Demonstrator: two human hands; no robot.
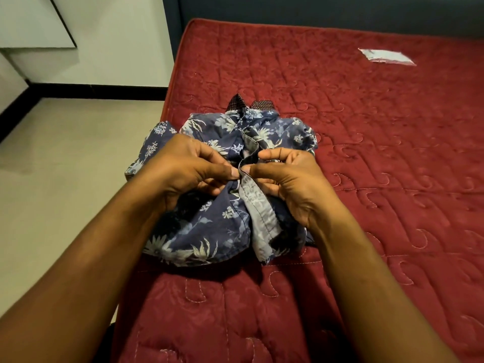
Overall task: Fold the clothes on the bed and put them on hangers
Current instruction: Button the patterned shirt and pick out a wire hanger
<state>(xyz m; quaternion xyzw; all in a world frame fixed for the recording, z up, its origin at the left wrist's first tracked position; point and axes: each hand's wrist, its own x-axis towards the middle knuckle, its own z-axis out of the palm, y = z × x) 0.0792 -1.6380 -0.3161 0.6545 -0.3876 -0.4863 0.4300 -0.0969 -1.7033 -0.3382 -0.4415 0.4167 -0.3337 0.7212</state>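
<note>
On the bed (366, 153), near its left edge, the left hand (183, 166) and right hand (285, 179) each pinch the floral shirt (209, 231) at its placket, perhaps a button, in a narrow grip.

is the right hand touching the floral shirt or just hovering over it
Touching. The head view shows the right hand pinching the front edge of the floral shirt between thumb and forefinger; the left hand pinches the facing edge.

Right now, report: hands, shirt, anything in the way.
Left hand, right hand pinch front edge of navy floral shirt. Shirt bunched on red quilted mattress. Clear plastic packet lies well apart.
</note>
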